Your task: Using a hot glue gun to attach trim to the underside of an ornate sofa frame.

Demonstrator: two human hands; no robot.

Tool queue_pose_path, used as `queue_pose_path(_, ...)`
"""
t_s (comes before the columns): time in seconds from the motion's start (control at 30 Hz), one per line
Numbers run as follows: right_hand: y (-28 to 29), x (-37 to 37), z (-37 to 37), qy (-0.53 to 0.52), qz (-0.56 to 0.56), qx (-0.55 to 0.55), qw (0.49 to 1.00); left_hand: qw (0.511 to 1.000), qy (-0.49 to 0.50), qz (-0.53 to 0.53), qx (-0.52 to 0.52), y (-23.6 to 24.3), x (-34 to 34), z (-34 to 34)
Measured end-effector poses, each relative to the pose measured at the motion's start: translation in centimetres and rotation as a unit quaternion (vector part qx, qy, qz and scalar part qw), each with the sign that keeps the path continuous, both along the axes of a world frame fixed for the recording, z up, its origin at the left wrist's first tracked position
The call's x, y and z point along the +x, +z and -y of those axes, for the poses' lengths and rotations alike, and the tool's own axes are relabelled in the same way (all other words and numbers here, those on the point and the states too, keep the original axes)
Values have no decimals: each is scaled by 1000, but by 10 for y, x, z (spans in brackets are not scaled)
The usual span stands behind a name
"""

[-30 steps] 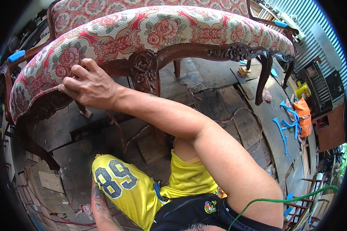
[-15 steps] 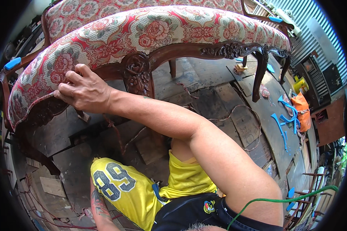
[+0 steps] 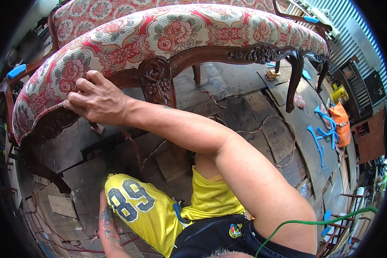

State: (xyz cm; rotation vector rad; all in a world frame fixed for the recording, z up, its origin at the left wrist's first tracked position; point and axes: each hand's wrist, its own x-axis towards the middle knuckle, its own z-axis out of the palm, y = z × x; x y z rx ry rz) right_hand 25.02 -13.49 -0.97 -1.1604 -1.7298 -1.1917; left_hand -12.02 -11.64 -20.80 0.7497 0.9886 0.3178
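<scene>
A sofa with floral red and cream upholstery (image 3: 176, 34) and a carved dark wood frame (image 3: 157, 79) fills the top of the view. Reaching across from the lower right, my right hand (image 3: 96, 99) is closed, its fingers curled and pinched at the lower edge of the fabric, left of the carved centre block. Whatever is between its fingertips is hidden or too small to name. At the lower left my tattooed left forearm (image 3: 109, 230) runs up beside my leg in yellow shorts (image 3: 139, 202). My left hand is hidden behind that leg.
Worn boards (image 3: 262, 142) cover the floor, with a thin cord (image 3: 284, 120) lying across it. On the right lie blue strips (image 3: 320, 137), an orange bag (image 3: 340, 124) and a yellow can (image 3: 339, 93). A green rope (image 3: 322, 222) hangs at the lower right.
The whole view has shifted slightly, so the sofa appears a little further right. My right hand keeps its place at the fabric edge with its fingers still curled.
</scene>
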Motion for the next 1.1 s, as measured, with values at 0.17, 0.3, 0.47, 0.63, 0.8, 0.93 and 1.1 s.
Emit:
queue_pose_path(0.17,2,1,1,-4,6,8,1000,1000,-3,-5,-5,5,3,12)
queue_pose_path(0.3,3,1,-1,10,-2,19,1000,1000,-29,8,9,24,10,8)
queue_pose_path(0.47,-2,2,2,-1,5,-11,1000,992,-101,63,32,34,25,9)
queue_pose_path(0.63,-1,2,1,-9,7,-25,1000,998,36,11,-42,23,27,23)
queue_pose_path(0.8,1,3,-1,25,5,17,1000,1000,21,-1,-22,23,19,21)
queue_pose_path(0.93,0,2,3,-9,11,-30,999,1000,11,0,-7,24,15,20)
queue_pose_path(1.1,0,3,4,-12,23,-14,1000,1000,8,2,4,22,15,21)
